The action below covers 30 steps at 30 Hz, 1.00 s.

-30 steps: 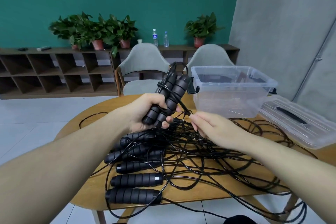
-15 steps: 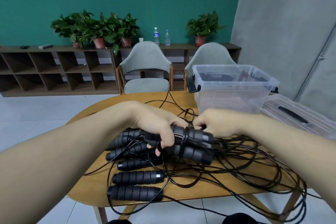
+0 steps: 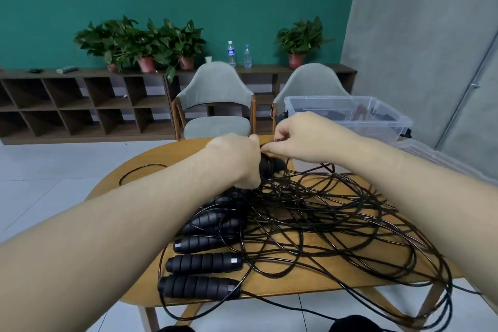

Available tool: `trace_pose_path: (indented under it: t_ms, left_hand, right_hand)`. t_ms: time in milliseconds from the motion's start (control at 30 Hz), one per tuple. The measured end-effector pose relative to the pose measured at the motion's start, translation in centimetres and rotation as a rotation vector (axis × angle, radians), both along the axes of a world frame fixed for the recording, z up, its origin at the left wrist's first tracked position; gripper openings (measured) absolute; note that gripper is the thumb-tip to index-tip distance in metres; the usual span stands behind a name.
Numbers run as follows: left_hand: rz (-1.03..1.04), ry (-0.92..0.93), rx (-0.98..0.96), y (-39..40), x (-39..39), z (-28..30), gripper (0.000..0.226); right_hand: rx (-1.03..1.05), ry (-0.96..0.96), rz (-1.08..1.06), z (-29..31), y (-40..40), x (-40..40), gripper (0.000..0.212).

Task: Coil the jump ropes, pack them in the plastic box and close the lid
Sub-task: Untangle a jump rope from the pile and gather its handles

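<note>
A tangle of black jump rope cords (image 3: pixel 318 218) covers the wooden table (image 3: pixel 151 167), with several black ribbed handles (image 3: pixel 202 261) lined up at its near left. My left hand (image 3: pixel 237 159) grips a pair of black handles (image 3: pixel 270 166), mostly hidden behind it. My right hand (image 3: pixel 299 137) pinches a cord just above those handles, the two hands nearly touching. The clear plastic box (image 3: pixel 347 118) stands open at the table's far right, behind my right hand. Its clear lid (image 3: pixel 442 156) lies to the right of the box.
Two grey chairs (image 3: pixel 215 100) stand at the table's far side. A low brown shelf (image 3: pixel 80 105) with potted plants and two water bottles runs along the green wall. Cords hang over the table's near right edge toward the tiled floor.
Both hands rose from the pile and moved toward the table's far side. The held handles turned from lying across the pile to being hidden behind my left hand. My right hand closed in beside it.
</note>
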<state>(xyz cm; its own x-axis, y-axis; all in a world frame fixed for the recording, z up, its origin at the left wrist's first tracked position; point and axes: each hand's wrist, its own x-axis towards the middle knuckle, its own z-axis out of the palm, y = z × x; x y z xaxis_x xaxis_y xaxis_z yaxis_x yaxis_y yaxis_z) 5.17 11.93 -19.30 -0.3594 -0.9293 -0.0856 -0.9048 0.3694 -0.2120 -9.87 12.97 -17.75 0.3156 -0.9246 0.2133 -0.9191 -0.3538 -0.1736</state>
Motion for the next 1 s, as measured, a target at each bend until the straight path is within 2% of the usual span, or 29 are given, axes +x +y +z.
trace_pose_path:
  t_ms: [100, 200, 267, 333, 400, 533, 633, 667, 733, 833, 900, 1000]
  left_hand:
    - [0.05, 0.336, -0.066, -1.7, 1.0, -0.4, 0.049]
    - [0.076, 0.502, -0.064, -2.6, 1.9, -0.6, 0.049]
    - [0.091, 0.765, 0.045, -3.0, 2.3, -0.8, 0.037]
    - [0.116, 1.152, 0.24, -3.3, 2.5, -0.8, 0.017]
    - [0.127, 1.366, 0.403, -3.2, 2.9, -0.8, 0.013]
    - [0.078, 1.529, 0.595, -2.6, 3.1, 0.2, 0.013]
    - [0.035, 1.674, 0.692, -2.4, 3.3, 1.3, 0.032]
    - [0.029, 1.726, 0.712, -2.4, 3.5, 1.7, 0.039]
    - [0.002, 1.836, 0.75, -2.2, 3.7, 2.4, 0.037]
    - [-0.049, 2.048, 0.905, -1.7, 4.1, 3.1, 0.04]
    - [-0.073, 2.106, 0.958, -1.4, 4.7, 3.2, 0.042]
    - [-0.055, 2.128, 0.945, -1.3, 5.8, 2.9, 0.044]
  right_hand:
    - [-0.014, -0.1, 0.016, -0.3, 0.9, 0.2, 0.043]
    - [0.083, -0.316, 0.047, -1.8, 1.7, 0.1, 0.037]
    - [0.157, -0.432, 0.087, -3.3, 2.0, -0.1, 0.037]
    - [0.182, -0.471, 0.115, -4.9, 2.0, -0.4, 0.038]
    - [0.18, -0.486, 0.116, -6.2, 1.8, -0.9, 0.038]
    - [0.27, -0.464, 0.067, -7.2, 1.1, -2.3, 0.04]
    - [0.351, -0.476, -0.011, -7.8, 0.5, -3.3, 0.049]
    - [0.346, -0.462, -0.031, -7.8, 0.3, -3.5, 0.05]
    - [0.312, -0.403, -0.046, -7.7, -0.2, -4.0, 0.049]
    - [0.33, -0.362, -0.059, -7.5, -0.8, -5.0, 0.045]
    - [0.329, -0.323, -0.063, -7.9, -1.1, -5.4, 0.043]
    - [0.343, -0.368, -0.094, -8.2, -1.3, -6.0, 0.037]
